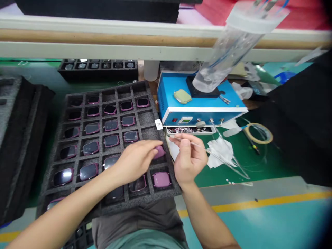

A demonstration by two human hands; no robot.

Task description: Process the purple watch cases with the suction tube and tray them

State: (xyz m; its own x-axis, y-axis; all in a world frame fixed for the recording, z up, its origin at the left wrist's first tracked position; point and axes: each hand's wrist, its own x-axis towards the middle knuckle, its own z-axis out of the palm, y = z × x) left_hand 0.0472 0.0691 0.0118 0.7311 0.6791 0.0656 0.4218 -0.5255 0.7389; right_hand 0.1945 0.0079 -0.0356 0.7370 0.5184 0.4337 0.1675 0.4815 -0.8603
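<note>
A black foam tray [152, 133] in front of me holds several purple-framed watch cases in its compartments, many with dark glass upward. My left hand [138, 159] reaches over the tray's right side. Its thumb and fingers are closed on a purple watch case [159, 152], which sits at a right-column compartment and is partly covered by the fingers. Just below lies another purple watch case [162, 179], back side up. Right of the tray edge, my right hand [190, 159] pinches a thin clear tube [220, 157] that trails off to the right; its tip is hard to make out.
Behind the right hand stands a blue control box [202, 100] carrying a tilted clear cylinder [225, 52] and a pale yellow-green watch-shaped piece [182, 96]. A small parts tray [214, 130], white tissue [221, 150] and tape roll [269, 135] lie nearby. Foam trays [24, 138] are stacked left.
</note>
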